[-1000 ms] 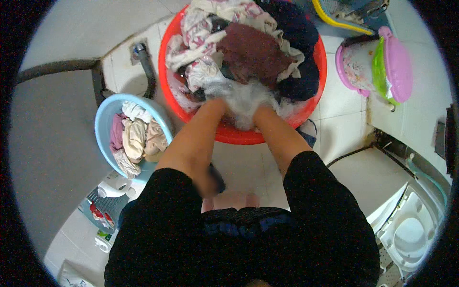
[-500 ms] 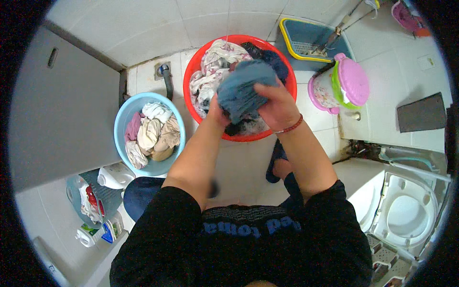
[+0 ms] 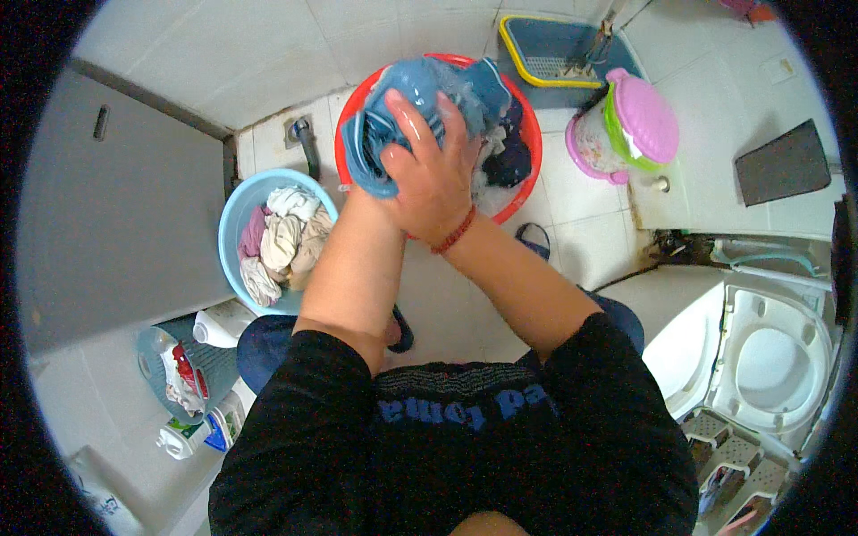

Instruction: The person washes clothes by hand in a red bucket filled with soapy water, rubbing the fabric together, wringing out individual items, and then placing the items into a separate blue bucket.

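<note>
A wet blue garment (image 3: pixel 416 80) with pale stripes along its edges is bunched over the left side of a red basin (image 3: pixel 534 170). My right hand (image 3: pixel 433 183) lies on top of it, wet fingers spread apart against the cloth. Of my left arm, the forearm (image 3: pixel 353 259) reaches to the basin's near rim. My left hand is hidden beneath the cloth and the right hand, so its fingers do not show. Dark laundry (image 3: pixel 511 156) and suds lie in the basin's right part.
A light blue tub (image 3: pixel 228 237) of clothes stands left of the basin. A blue bin with a yellow rim (image 3: pixel 507 45) and a pink-lidded bucket (image 3: pixel 645 116) stand to the right. A toilet (image 3: pixel 773 366) is lower right; a white jug (image 3: pixel 223 323) is lower left.
The blue garment, earlier held bunched between both hands, now lies spread out farther left over the basin. My right hand has moved left on top of it, and my left hand has gone out of sight.
</note>
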A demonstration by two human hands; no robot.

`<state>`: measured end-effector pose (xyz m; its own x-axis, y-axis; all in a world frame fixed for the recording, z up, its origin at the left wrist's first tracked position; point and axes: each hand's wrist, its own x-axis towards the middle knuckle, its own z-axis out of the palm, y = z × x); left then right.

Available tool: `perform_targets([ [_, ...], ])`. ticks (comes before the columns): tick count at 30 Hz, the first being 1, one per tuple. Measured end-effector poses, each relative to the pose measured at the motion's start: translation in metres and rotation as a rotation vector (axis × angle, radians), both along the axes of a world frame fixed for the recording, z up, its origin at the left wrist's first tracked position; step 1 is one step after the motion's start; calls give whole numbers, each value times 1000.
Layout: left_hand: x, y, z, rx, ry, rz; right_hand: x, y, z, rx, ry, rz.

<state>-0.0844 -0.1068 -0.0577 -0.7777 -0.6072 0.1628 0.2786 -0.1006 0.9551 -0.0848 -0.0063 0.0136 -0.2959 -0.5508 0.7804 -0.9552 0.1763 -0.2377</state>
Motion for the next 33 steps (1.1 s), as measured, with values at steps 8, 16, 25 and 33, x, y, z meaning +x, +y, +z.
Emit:
perform_targets([
  [8,-20,-19,-12,886,308,-243,-47,-19,-27,-68,-263,-67],
  [16,24,-34,-35,535,-420,53,-154,38,-105,367,-1197,43],
  [25,24,0,-156,-957,-1468,-486,-103,46,-248,1326,-218,98],
  [33,17,-28,-269,-1478,-1171,-1083,-91,21,-336,1516,-514,92],
])
